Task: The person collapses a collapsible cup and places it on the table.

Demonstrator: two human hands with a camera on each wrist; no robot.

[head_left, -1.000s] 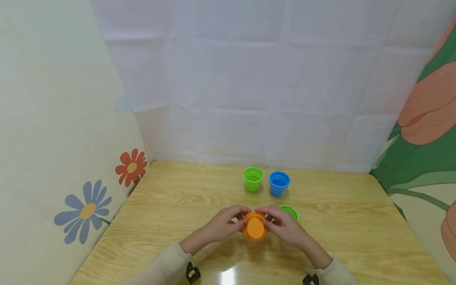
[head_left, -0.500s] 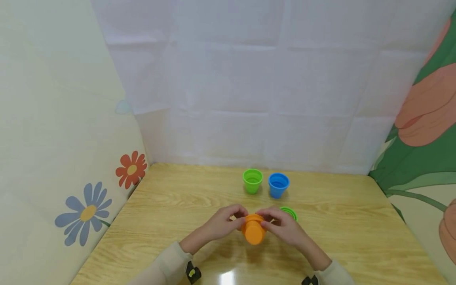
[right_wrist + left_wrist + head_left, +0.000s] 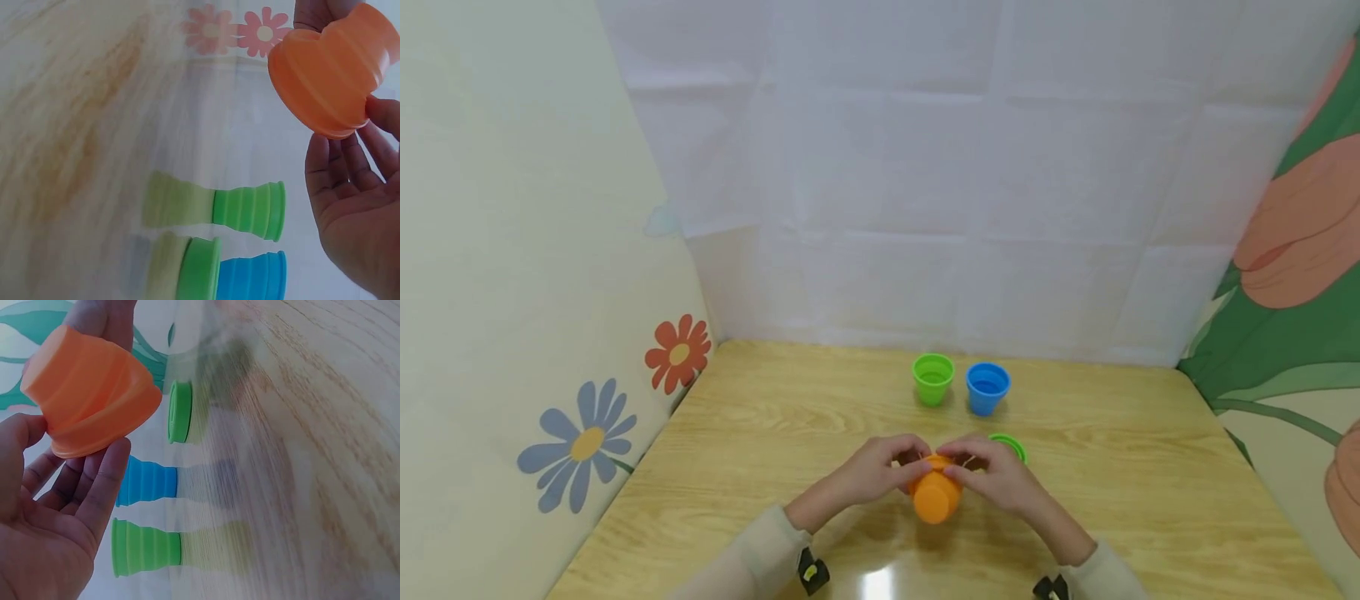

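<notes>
Both hands hold an orange collapsible cup (image 3: 934, 502) above the table, its base tipped toward me. My left hand (image 3: 880, 468) pinches the left side of its rim between thumb and fingers. On the opposite side, my right hand (image 3: 997, 477) does the same. In the left wrist view the cup (image 3: 94, 394) has stepped walls drawn out, with a slanted, bent fold near the rim. The right wrist view shows the cup's walls (image 3: 331, 69) dented on the upper side. Its inside is hidden.
A green cup (image 3: 933, 382) and a blue cup (image 3: 987, 390) stand upright, side by side, toward the back of the wooden table (image 3: 775, 400). Just beyond my right hand lies a flattened green cup (image 3: 199, 272), partly covered by that hand in the head view.
The orange cup's base has moved out from the rim and toward me, so the cup is longer than before. Both hands have kept their grip and hardly shifted.
</notes>
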